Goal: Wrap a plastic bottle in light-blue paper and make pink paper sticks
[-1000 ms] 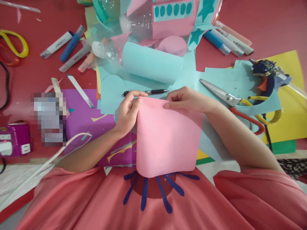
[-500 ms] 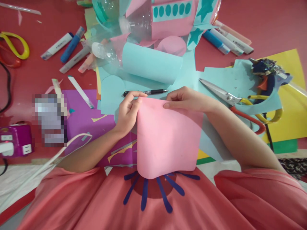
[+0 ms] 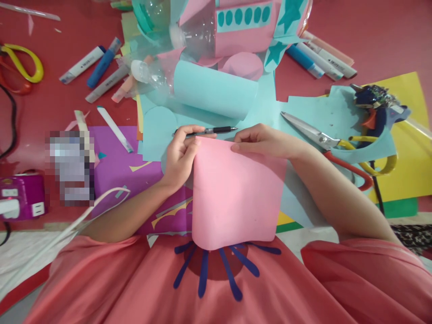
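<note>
Paper sheet [image 3: 236,193], pink, held nr table [image 3: 388,45] edge: L hand [image 3: 181,157] pinching top-L corner, R hand [image 3: 258,138] gripping top edge. Bent at btm (full fold? can't tell), apparently unattached yet. Bottle [image 3: 164,78] beyond: blue wrap [image 3: 216,90] already on.

A plain pink sheet of paper [image 3: 236,198], roughly square, sits at the near middle of the scene. It is pinched at its far left corner and again further right along its far edge, which slopes slightly nearer toward the right. The left side runs almost straight; the near left part bends into a soft curve, and the near edge bows gently toward its right corner. The surface is smooth and unmarked except for a tiny dark speck near right. Whether it is doubled over cannot be told.
</note>
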The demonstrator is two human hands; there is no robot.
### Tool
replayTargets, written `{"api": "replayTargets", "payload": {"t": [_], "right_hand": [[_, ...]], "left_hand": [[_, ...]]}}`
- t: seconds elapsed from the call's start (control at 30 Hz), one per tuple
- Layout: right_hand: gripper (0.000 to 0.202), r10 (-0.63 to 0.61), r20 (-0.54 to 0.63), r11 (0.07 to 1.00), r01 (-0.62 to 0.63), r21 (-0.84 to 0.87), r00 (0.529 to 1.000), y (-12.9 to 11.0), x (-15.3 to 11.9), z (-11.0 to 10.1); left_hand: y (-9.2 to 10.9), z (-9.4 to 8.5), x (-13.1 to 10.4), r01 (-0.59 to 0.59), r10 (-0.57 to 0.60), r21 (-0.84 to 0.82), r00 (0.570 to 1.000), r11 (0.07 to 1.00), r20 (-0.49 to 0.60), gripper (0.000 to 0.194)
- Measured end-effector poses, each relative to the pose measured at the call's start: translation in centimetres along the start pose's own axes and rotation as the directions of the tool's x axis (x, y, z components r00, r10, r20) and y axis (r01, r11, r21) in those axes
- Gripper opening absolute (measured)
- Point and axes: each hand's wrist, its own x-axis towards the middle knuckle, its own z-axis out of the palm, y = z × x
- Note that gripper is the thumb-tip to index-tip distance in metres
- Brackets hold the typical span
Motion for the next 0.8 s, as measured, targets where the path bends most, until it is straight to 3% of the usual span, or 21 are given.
{"api": "replayTargets", "payload": {"t": [0.33,0.57,0.8], "right_hand": [[0.032,-0.010,-0.002,1.000,0.010,-0.010,1.000,-0.02,-0.05,0.12],[0.031,-0.020,0.007,1.000,0.020,-0.017,1.000,0.07,-0.05,0.13],[0.032,-0.026,-0.003,1.000,0.026,-0.006,1.000,-0.06,-0.12,0.26]], "left_hand": [[-0.15,-0.02,0.02,0.026,-0.026,-0.043,1.000,0.999,-0.001,0.029],[-0.18,0.02,-0.10,0.050,-0.051,-0.117,0.999,0.992,-0.008,0.022],[-0.37,-0.25,0.06,-0.056,0.060,0.057,0.996,0.997,-0.064,0.031]]}}
